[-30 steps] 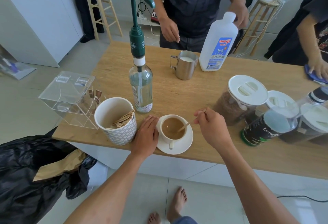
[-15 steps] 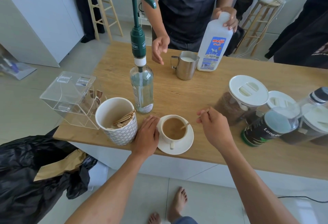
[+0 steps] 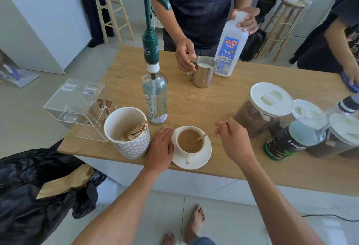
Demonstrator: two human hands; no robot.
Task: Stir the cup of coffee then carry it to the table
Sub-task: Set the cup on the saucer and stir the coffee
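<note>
1. Head view: cup of coffee [image 3: 189, 143] stood on a saucer [image 3: 204, 160] at the near edge of the wooden table [image 3: 213, 101].
2. Left hand [image 3: 162, 149] lay flat, fingers loosely spread, touching the saucer rim and gripping nothing.
3. Right hand [image 3: 234, 139] pinched a wooden stirrer [image 3: 201, 138], its tip dipped in the coffee.

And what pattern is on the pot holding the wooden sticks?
White pot with a grey triangle pattern on its lower outside, seen in the head view.
</note>
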